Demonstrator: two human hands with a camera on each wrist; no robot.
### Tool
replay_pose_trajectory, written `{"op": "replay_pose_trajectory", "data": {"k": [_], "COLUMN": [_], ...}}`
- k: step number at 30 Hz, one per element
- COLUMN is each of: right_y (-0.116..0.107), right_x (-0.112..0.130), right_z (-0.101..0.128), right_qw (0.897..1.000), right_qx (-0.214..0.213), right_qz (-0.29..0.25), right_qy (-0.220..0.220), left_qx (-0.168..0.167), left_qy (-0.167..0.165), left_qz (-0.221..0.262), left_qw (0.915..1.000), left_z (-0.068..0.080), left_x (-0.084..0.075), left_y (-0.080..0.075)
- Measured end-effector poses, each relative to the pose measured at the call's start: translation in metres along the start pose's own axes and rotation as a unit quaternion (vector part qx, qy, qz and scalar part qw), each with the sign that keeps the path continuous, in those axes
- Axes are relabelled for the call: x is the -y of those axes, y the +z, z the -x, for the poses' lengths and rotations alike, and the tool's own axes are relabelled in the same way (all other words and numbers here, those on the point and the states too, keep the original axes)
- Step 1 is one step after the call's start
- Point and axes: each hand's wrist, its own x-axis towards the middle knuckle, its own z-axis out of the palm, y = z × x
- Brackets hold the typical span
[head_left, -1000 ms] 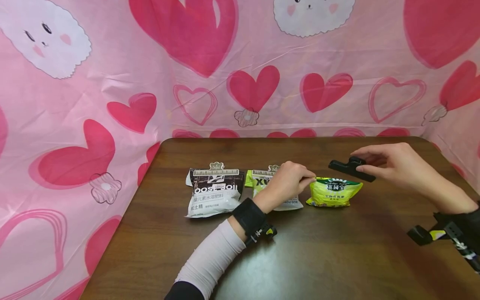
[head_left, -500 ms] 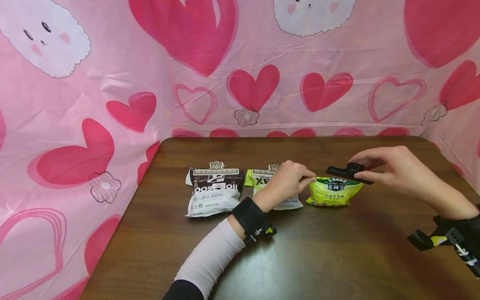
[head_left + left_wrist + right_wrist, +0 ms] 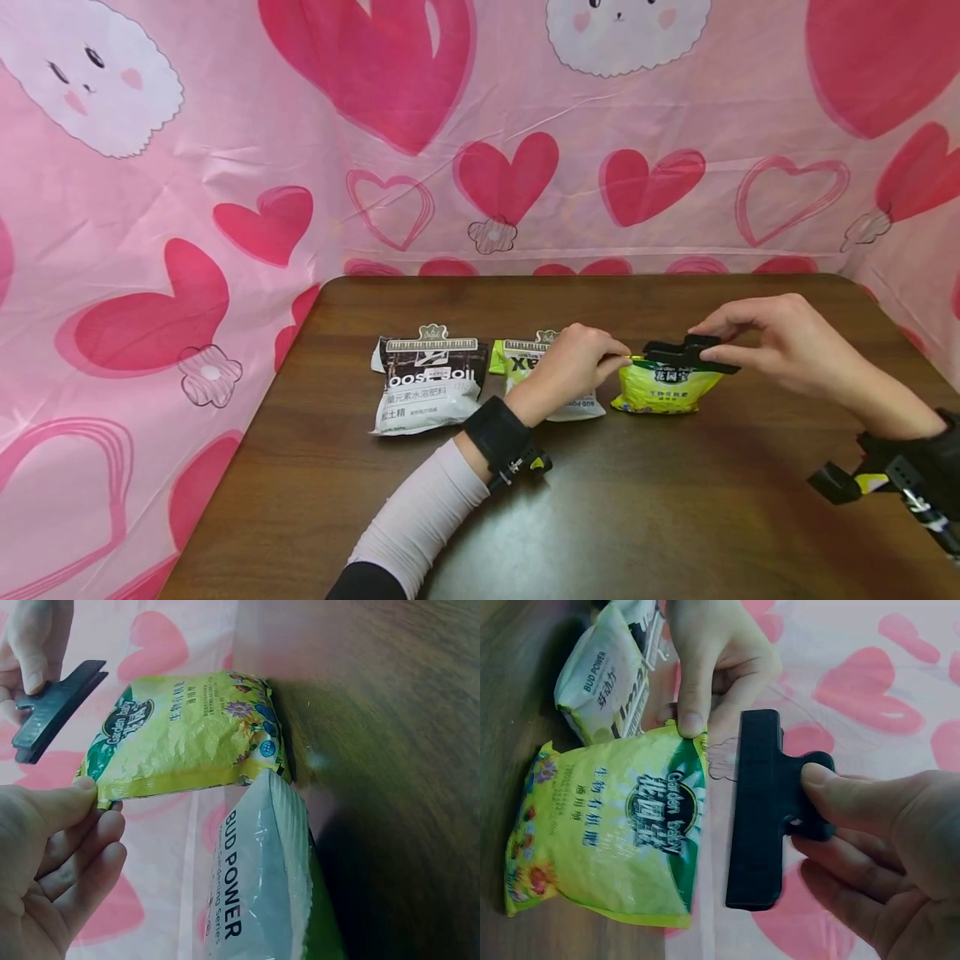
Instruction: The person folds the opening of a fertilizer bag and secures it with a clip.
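A yellow and green bag of fertilizer (image 3: 663, 393) stands on the table, right of the middle. My left hand (image 3: 573, 362) pinches its upper left corner between thumb and fingers. With thumb and fingers on its handles, my right hand (image 3: 795, 350) holds a wide black bag clip (image 3: 756, 810). In the head view the clip overlaps the bag's top edge, while the right wrist view shows a small gap between them. The left wrist view has the bag's printed front (image 3: 187, 735) in full, with the clip (image 3: 56, 716) beyond its top.
Left of the yellow bag, a white and green BUD POWER bag (image 3: 585, 410) is partly hidden by my left hand. Farther left lies a black and white bag (image 3: 431, 396). Both have clips on their tops. A pink heart-patterned cloth (image 3: 562, 100) hangs behind the brown table (image 3: 637, 517).
My right hand has brought the black clip left and down to the top of the yellow bag. The left hand stays at the bag's corner.
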Motion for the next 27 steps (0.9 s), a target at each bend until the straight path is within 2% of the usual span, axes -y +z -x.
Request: {"op": "replay_pose_trajectory", "data": {"k": [8,27], "right_y": [0.003,0.014], "right_x": [0.001,-0.007], "right_z": [-0.003,-0.004], "right_qw": [1.0,1.0], "right_qx": [-0.015,0.007], "right_qz": [-0.001,-0.027], "right_qy": [-0.003,0.011], "left_qx": [-0.004,-0.018], "left_qy": [0.0,-0.002], "left_qz": [0.022,0.038], "left_qw": [0.9998,0.9991], "left_z": [0.0,0.002], "left_x": [0.0,0.0], "left_y": [0.0,0.0]}}
